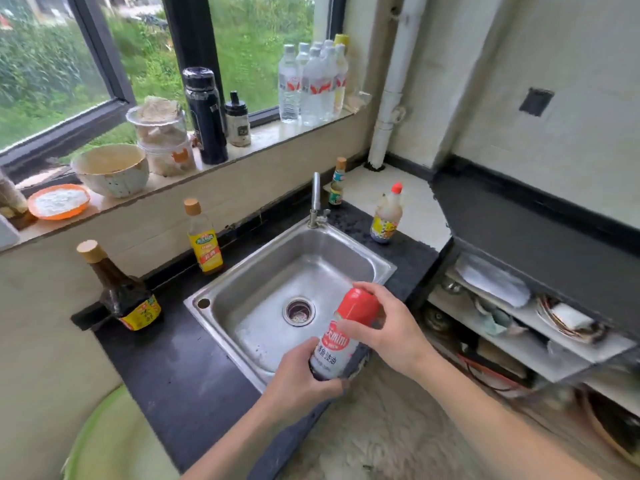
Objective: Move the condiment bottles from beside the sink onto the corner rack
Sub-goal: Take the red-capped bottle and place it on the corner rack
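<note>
Both hands clasp a red-capped soy sauce bottle (341, 344) over the sink's (225, 341) near rim, left hand (301, 379) low, right hand (391, 327) at the cap, which tilts toward the far-right corner.

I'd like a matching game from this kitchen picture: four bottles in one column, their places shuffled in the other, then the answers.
1. red-capped bottle
2. dark bottle
3. black flask
4. clear water bottles

A. right end of the windowsill
B. on the counter, left of the sink
C. held by the left hand and right hand
D. on the windowsill, before the dark window post

Pairs: 1-C, 2-B, 3-D, 4-A
</note>
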The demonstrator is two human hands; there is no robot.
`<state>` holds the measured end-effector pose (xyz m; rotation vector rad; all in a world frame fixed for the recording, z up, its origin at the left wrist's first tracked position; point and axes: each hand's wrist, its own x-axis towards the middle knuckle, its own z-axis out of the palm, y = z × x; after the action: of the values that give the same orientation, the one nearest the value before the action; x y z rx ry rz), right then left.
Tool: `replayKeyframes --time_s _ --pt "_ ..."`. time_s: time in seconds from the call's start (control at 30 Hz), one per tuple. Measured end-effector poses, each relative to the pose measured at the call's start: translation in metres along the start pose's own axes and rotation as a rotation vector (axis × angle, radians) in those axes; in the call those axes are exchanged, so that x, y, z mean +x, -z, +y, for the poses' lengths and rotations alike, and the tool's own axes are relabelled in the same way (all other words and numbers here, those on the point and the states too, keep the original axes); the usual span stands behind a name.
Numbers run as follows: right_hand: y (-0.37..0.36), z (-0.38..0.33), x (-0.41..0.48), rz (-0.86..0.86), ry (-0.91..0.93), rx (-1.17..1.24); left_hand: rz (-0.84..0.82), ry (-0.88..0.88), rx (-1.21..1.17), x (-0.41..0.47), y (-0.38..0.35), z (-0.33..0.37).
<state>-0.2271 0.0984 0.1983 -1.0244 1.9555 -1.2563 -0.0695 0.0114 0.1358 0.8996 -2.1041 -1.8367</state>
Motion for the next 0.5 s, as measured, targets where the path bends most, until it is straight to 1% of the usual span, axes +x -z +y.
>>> replayKeyframes --time_s 0.13,0.27,0.4,0.5 --pt "0.055 0.022 -0.017 0.198 0.005 0.148 -0.165 -0.072 0.008 0.028 -0.049 0.022" --pt "0.135 0.051 -0.031 0.436 0.001 0.323 -0.246 -0.117 -0.007 0.060 -0.118 0.052" --pt "0.203 0.095 -0.051 0.538 -0.036 0.488 -0.321 -0.168 0.005 0.092 -0.200 0.083" --pt "0.244 0.124 -0.067 0.601 -0.063 0.474 -0.398 -0.210 0.049 0.112 -0.255 0.100"
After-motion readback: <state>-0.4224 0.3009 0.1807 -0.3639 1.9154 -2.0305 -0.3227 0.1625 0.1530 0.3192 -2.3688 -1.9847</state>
